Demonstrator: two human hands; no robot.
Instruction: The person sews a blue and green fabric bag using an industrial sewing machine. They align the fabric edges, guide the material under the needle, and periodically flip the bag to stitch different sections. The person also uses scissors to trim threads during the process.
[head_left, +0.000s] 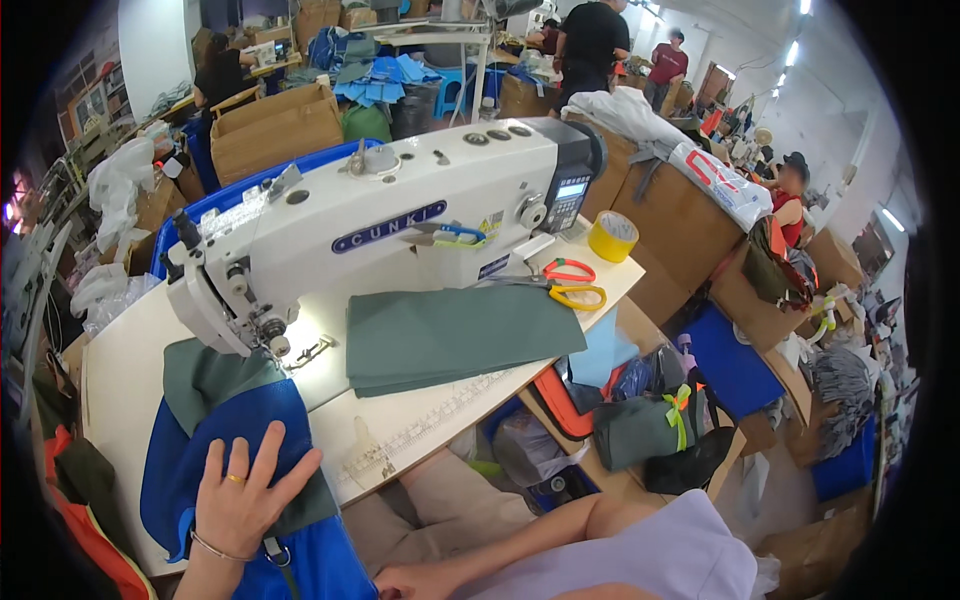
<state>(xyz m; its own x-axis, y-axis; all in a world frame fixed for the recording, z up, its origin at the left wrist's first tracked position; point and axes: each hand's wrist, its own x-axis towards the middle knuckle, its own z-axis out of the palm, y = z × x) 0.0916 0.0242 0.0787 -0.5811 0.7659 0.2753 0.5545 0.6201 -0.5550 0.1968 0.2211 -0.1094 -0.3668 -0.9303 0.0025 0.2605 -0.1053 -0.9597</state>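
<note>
Apparently to keep the blue cloth [268, 402] smooth at the sewing machine [320, 195], my left grip [240, 505] lies spread over it; whether my right grip [408, 580] pinches, I can't tell.

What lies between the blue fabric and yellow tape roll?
In the head view, folded green fabric and scissors lie between the blue fabric and tape roll.

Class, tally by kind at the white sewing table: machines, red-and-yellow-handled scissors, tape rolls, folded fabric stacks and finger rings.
White sewing machine: 1
Red-and-yellow-handled scissors: 1
Yellow tape roll: 1
Folded grey-green fabric stack: 1
Gold ring on left hand: 1
Total: 5
</note>
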